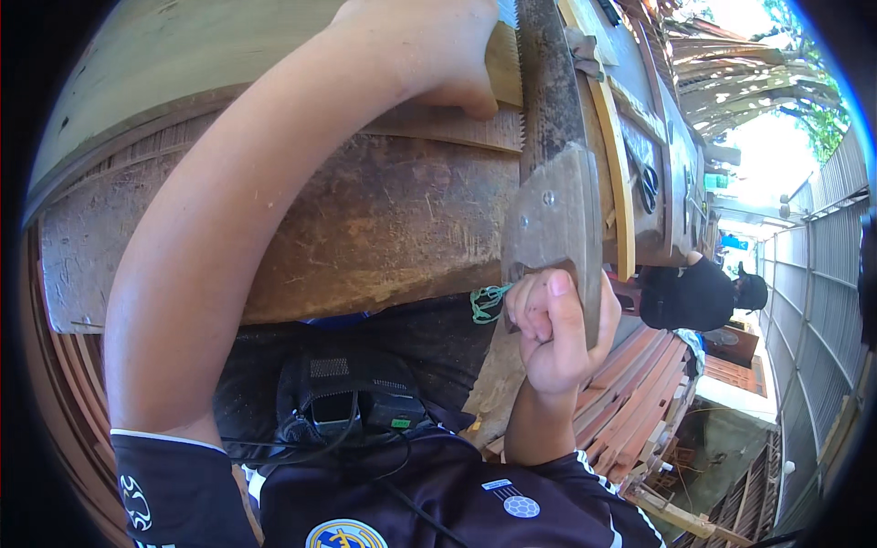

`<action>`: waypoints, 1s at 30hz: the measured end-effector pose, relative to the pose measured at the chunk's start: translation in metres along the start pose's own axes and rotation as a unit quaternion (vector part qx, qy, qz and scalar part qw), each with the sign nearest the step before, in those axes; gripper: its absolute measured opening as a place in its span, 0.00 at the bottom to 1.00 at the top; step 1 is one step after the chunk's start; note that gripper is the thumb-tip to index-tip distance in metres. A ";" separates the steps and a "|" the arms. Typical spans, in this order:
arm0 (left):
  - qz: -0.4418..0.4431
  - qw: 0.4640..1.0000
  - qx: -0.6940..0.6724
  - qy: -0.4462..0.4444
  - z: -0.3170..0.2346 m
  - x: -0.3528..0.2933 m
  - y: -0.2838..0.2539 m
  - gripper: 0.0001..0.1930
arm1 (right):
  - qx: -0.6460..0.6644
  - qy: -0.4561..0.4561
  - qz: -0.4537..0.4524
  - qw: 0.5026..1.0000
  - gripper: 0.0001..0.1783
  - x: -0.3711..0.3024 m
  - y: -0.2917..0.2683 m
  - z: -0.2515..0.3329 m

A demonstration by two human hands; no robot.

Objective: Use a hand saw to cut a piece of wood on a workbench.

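A worn brown bench [393, 219] is spreading across the middle of the view, with a pale panel [183, 68] lying beyond it and dark-handled scissors [649, 187] resting toward the right. Reddish planks [630, 388] are lying stacked at the lower right, corrugated metal sheeting [813, 274] is rising at the far right, and another person in black [690, 294] is showing beyond the planks. The left forearm is arching up from the lower left, bringing the left hand [434, 50] over a thin board [448, 128], just beside the handsaw [548, 91]; its fingers are running out of view, so I cannot tell whether they are gripping. Well apart from it, the right hand [557, 333] is wrapping around the saw's wooden handle [553, 205] at the bench's near edge. The blade is pointing away from the body, showing dark, blotched metal and jagged teeth along its left side; the blocky grey-brown handle is bearing small metal fasteners.
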State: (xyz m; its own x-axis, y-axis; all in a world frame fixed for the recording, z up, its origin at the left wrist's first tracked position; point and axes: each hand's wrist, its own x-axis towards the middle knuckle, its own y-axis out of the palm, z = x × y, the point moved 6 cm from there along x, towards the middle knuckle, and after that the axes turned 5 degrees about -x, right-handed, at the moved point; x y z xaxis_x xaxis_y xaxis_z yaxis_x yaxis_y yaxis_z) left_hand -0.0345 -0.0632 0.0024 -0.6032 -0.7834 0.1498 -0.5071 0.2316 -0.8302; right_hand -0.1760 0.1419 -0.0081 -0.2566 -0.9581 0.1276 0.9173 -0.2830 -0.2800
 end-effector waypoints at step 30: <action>-0.131 0.988 0.078 -0.036 -0.007 -0.001 -0.013 0.31 | 0.092 0.007 0.006 0.996 0.08 0.035 -0.002 -0.022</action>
State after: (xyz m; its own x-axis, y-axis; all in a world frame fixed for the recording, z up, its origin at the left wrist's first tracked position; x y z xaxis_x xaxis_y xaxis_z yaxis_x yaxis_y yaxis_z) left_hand -0.0313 -0.0612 0.0163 -0.4153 -0.8453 0.3361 -0.5355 -0.0715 -0.8415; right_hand -0.1938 0.1077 -0.0242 -0.2473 -0.9624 0.1123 0.9604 -0.2588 -0.1027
